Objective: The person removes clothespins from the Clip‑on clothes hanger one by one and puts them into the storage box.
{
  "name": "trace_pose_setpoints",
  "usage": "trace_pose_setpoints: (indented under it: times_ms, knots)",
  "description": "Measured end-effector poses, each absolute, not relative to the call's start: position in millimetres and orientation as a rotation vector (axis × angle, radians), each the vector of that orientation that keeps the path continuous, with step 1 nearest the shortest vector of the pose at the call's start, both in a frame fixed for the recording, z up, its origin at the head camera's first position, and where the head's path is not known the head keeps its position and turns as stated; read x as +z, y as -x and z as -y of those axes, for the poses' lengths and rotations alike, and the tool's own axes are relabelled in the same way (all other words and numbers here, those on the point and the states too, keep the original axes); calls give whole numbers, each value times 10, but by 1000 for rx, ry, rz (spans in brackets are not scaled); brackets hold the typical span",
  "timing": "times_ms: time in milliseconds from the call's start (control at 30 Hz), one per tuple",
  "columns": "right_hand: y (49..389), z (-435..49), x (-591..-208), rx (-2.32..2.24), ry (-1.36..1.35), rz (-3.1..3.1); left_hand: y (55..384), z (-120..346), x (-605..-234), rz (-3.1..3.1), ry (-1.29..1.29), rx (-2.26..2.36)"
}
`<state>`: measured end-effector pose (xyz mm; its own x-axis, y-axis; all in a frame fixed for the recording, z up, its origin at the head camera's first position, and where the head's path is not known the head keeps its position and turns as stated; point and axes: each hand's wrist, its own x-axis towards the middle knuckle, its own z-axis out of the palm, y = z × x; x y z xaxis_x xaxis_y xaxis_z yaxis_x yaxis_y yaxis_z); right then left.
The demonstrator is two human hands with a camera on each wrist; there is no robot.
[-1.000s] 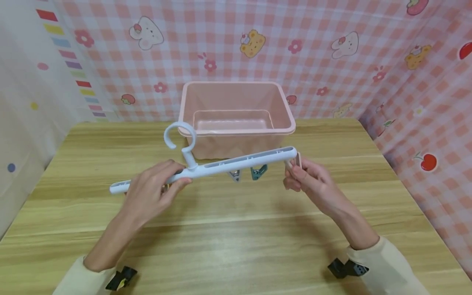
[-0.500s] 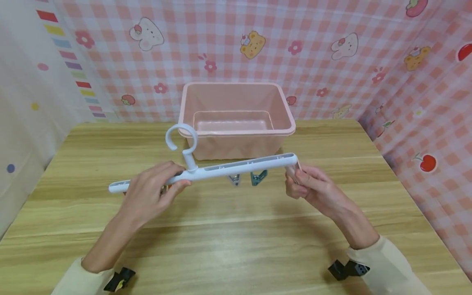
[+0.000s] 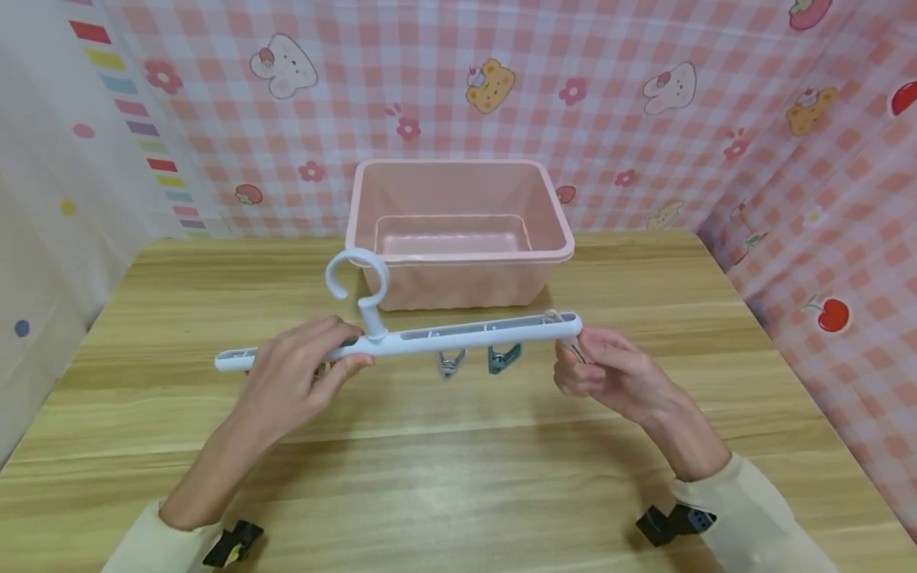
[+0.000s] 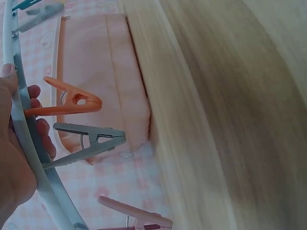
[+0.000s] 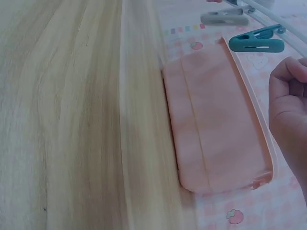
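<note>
A pale blue clothes hanger (image 3: 466, 343) is held up over the table, its hook (image 3: 385, 278) pointing up. My left hand (image 3: 297, 370) grips the bar just left of the hook. At the bar's right end my right hand (image 3: 612, 370) pinches a pale clothespin (image 3: 552, 316), mostly hidden by fingers and bar; its thin end shows inside the slot. From the bar hang a teal clothespin (image 5: 256, 44) and a grey clothespin (image 5: 225, 19) between the hands. In the left wrist view an orange clothespin (image 4: 67, 109), a second grey clothespin (image 4: 76, 128) and a pink clothespin (image 4: 127, 209) hang on the left half.
Behind the hanger a pink plastic bin (image 3: 458, 282) stands on the wooden table (image 3: 444, 477), close to the back. A checked pink curtain (image 3: 430, 87) runs along the back and right side, with a whitish curtain (image 3: 50, 263) at the left.
The hanger's right end has sunk and the bar is more level. My right hand has lowered slightly with the pale clothespin, whose end now shows in the slot. The left hand keeps its grip.
</note>
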<state>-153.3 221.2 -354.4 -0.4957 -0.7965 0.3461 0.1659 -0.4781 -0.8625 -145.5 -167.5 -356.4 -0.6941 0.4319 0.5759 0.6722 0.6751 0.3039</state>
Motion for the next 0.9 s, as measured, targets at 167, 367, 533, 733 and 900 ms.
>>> trace_pose_setpoints:
  times_ms: [167,367,533,733,900]
  knots:
    - [1538,-2199,-3538,-2040,1011,-1010,1459,1657,-3580,2439,839,-691]
    - [1530,-2200,-3542,-2064,1015,-1044,1462,1637,-3597,2454,823,-710]
    - [1466,-2216,-3557,-2148,972,-1468,1451,1658,-3599,2484,725,-816]
    - [1417,-2255,-3571,-2210,816,-1820,1451,1705,-3594,2475,660,-838]
    - [1467,-2256,-3540,-2256,683,-1929,1461,1699,-3613,2463,695,-817]
